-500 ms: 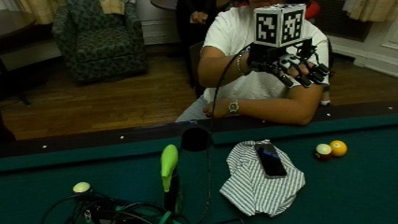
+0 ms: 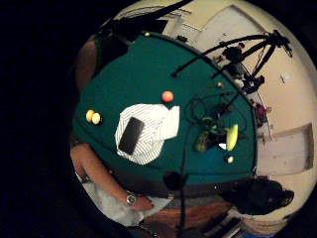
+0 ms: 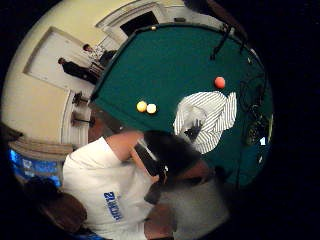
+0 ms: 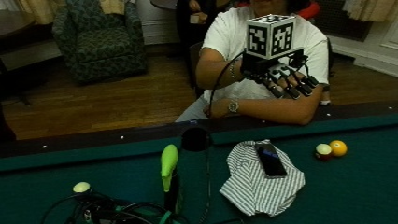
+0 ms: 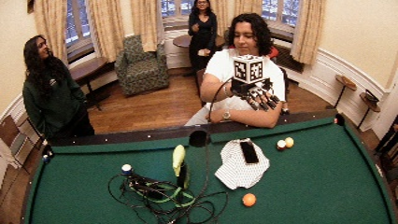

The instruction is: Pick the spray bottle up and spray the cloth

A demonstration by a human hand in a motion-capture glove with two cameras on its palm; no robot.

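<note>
The gloved right hand is held raised in front of the person's chest, above the near rail of the pool table. Its fingers are extended and spread; nothing is gripped. The striped cloth is laid on the felt, with a dark phone resting on it. What appears to be the spray bottle, green-topped, stands upright beside the cloth, among cables.
</note>
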